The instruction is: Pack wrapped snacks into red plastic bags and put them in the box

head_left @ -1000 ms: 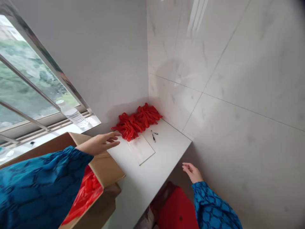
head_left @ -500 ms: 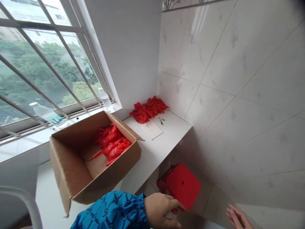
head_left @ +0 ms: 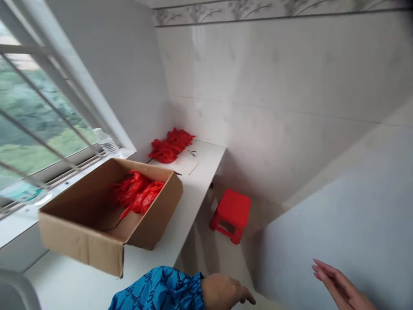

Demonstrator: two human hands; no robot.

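**A:** Head's tilted since the last shot, and the right hand (head_left: 338, 282) has come further into view. What's where?

**B:** Going left to right: a plastic bottle (head_left: 106, 142) on the windowsill, then an open cardboard box (head_left: 82, 243) at the near left end of the surface (head_left: 193, 206). A red bundle (head_left: 137, 196) lies inside, and the open top probably keeps it easy to reach. Another red pile (head_left: 170, 146) sits in the far corner, beside a paper sheet (head_left: 180, 165).

**A:** Grips?

**B:** Left hand (head_left: 224, 292) is just below the box, grip apart, holding nothing. Past it, a red stool (head_left: 231, 214) stands on the floor. Right hand's grip is apart and empty too.
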